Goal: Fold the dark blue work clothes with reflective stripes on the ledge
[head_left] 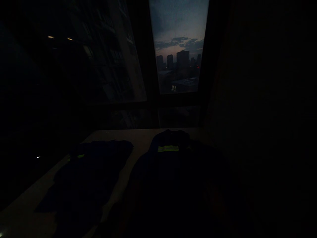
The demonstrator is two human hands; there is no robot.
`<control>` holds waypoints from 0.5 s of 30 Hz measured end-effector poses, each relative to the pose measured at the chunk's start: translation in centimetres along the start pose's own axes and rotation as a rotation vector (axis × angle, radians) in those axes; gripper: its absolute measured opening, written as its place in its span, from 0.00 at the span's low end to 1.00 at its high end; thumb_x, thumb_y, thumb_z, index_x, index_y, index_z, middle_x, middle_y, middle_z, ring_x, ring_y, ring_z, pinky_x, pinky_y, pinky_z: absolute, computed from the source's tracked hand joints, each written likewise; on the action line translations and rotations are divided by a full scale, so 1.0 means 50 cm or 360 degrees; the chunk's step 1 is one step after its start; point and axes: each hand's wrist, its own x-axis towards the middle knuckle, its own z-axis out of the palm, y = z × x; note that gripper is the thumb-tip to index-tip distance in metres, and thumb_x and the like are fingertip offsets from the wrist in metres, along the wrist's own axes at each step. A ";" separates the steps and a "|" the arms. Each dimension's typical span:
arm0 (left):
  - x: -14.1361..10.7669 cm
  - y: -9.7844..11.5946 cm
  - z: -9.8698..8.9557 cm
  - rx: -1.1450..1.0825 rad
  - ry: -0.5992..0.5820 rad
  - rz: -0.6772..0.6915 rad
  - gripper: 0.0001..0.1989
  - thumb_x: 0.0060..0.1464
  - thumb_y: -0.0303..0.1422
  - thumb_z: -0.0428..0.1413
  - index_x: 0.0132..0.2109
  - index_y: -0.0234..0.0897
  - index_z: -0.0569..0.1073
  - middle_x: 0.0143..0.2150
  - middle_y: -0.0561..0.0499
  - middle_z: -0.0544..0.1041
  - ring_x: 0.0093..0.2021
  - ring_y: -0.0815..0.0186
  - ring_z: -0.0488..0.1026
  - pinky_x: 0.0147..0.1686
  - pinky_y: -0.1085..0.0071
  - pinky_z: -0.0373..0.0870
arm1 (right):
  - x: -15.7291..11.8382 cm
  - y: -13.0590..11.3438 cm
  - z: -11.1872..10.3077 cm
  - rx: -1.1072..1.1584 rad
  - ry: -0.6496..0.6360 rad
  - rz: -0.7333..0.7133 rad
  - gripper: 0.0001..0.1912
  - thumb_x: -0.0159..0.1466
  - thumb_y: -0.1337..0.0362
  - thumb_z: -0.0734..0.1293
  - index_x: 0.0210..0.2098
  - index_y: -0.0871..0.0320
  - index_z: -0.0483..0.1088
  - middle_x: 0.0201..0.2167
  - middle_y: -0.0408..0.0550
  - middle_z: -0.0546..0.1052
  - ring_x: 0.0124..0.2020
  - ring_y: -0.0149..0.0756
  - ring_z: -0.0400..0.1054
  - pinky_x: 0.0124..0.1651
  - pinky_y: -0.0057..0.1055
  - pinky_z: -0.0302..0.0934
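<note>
A dark blue garment with a yellow-green strip lies on a pale surface, in the middle of the head view. Left of it, a second dark blue garment is spread out, with small yellow-green patches near its upper left. Dim reddish shapes at the sides of the middle garment seem to be my left hand and my right hand. Darkness hides their fingers, so I cannot make out whether they grip the cloth.
Behind the surface rises a window with dark frames, showing a dusk sky and buildings. A darker pane to its left shows a tall building. Deep shadow covers the right side. A small light shows at the left.
</note>
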 end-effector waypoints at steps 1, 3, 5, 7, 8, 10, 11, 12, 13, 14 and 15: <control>0.008 -0.010 -0.009 -0.0021 0.0003 -0.0003 0.14 0.55 0.43 0.53 0.43 0.42 0.76 0.48 0.44 0.79 0.55 0.45 0.71 0.50 0.51 0.67 | 0.001 0.001 -0.002 0.0000 -0.0007 -0.0003 0.18 0.68 0.56 0.65 0.55 0.54 0.68 0.58 0.51 0.70 0.54 0.41 0.68 0.55 0.45 0.66; 0.038 -0.035 -0.037 -0.0060 0.0004 -0.0007 0.15 0.57 0.41 0.50 0.46 0.41 0.75 0.49 0.45 0.79 0.54 0.49 0.73 0.49 0.54 0.69 | 0.003 0.002 -0.005 0.0001 -0.0016 -0.0012 0.18 0.68 0.55 0.65 0.55 0.54 0.68 0.58 0.51 0.70 0.54 0.41 0.68 0.56 0.45 0.66; 0.082 -0.063 -0.081 -0.0129 0.0005 -0.0033 0.18 0.60 0.37 0.45 0.50 0.37 0.73 0.50 0.44 0.79 0.52 0.54 0.74 0.49 0.59 0.71 | 0.007 0.001 -0.007 0.0008 -0.0021 -0.0020 0.18 0.68 0.55 0.65 0.55 0.54 0.68 0.58 0.51 0.70 0.54 0.41 0.68 0.55 0.45 0.66; 0.133 -0.089 -0.137 -0.0151 0.0071 -0.0103 0.21 0.62 0.35 0.41 0.55 0.32 0.70 0.53 0.42 0.77 0.53 0.58 0.74 0.50 0.64 0.72 | 0.011 -0.003 -0.008 0.0022 -0.0026 -0.0021 0.18 0.68 0.55 0.65 0.55 0.53 0.68 0.58 0.51 0.70 0.54 0.41 0.68 0.56 0.45 0.66; 0.158 -0.097 -0.165 -0.0079 0.0151 -0.0139 0.22 0.63 0.34 0.39 0.57 0.30 0.68 0.55 0.41 0.75 0.53 0.57 0.74 0.50 0.63 0.71 | 0.013 -0.006 -0.007 0.0030 -0.0028 -0.0019 0.18 0.68 0.55 0.65 0.55 0.54 0.68 0.58 0.52 0.69 0.55 0.41 0.67 0.56 0.46 0.65; 0.195 -0.099 -0.207 0.0197 0.0265 -0.0142 0.23 0.64 0.35 0.38 0.57 0.26 0.67 0.55 0.40 0.74 0.53 0.53 0.73 0.49 0.60 0.71 | 0.018 -0.012 -0.004 0.0048 -0.0031 -0.0011 0.19 0.68 0.55 0.65 0.56 0.54 0.67 0.60 0.52 0.68 0.56 0.42 0.66 0.58 0.48 0.64; 0.203 -0.090 -0.216 0.0325 0.0294 -0.0114 0.23 0.64 0.35 0.39 0.57 0.25 0.67 0.54 0.39 0.73 0.52 0.52 0.72 0.48 0.60 0.70 | 0.021 -0.015 -0.001 0.0057 -0.0032 -0.0005 0.19 0.68 0.55 0.65 0.57 0.54 0.67 0.60 0.52 0.68 0.56 0.43 0.66 0.58 0.48 0.64; 0.201 -0.074 -0.215 0.0395 0.0286 -0.0064 0.22 0.63 0.35 0.40 0.57 0.24 0.67 0.54 0.38 0.73 0.52 0.52 0.72 0.48 0.60 0.70 | 0.024 -0.016 0.001 0.0067 -0.0032 0.0002 0.20 0.68 0.55 0.65 0.57 0.54 0.67 0.60 0.52 0.68 0.56 0.43 0.66 0.58 0.48 0.64; 0.188 -0.054 -0.203 0.0391 0.0246 -0.0012 0.22 0.63 0.35 0.41 0.57 0.25 0.67 0.54 0.37 0.73 0.52 0.53 0.72 0.48 0.61 0.69 | 0.026 -0.016 0.003 0.0077 -0.0031 0.0012 0.20 0.68 0.55 0.65 0.57 0.55 0.67 0.59 0.52 0.68 0.56 0.42 0.67 0.57 0.48 0.64; 0.163 -0.031 -0.182 0.0339 0.0200 0.0040 0.21 0.64 0.35 0.42 0.57 0.26 0.67 0.55 0.37 0.72 0.53 0.54 0.72 0.49 0.62 0.69 | 0.026 -0.014 0.004 0.0086 -0.0029 0.0025 0.20 0.68 0.55 0.65 0.56 0.55 0.67 0.59 0.52 0.69 0.55 0.42 0.67 0.57 0.48 0.65; 0.126 -0.008 -0.154 0.0250 0.0109 0.0114 0.21 0.65 0.34 0.41 0.57 0.29 0.68 0.55 0.38 0.72 0.54 0.56 0.71 0.51 0.62 0.68 | 0.023 -0.008 0.004 0.0094 -0.0026 0.0042 0.19 0.68 0.55 0.65 0.56 0.55 0.67 0.59 0.52 0.69 0.55 0.42 0.67 0.57 0.47 0.65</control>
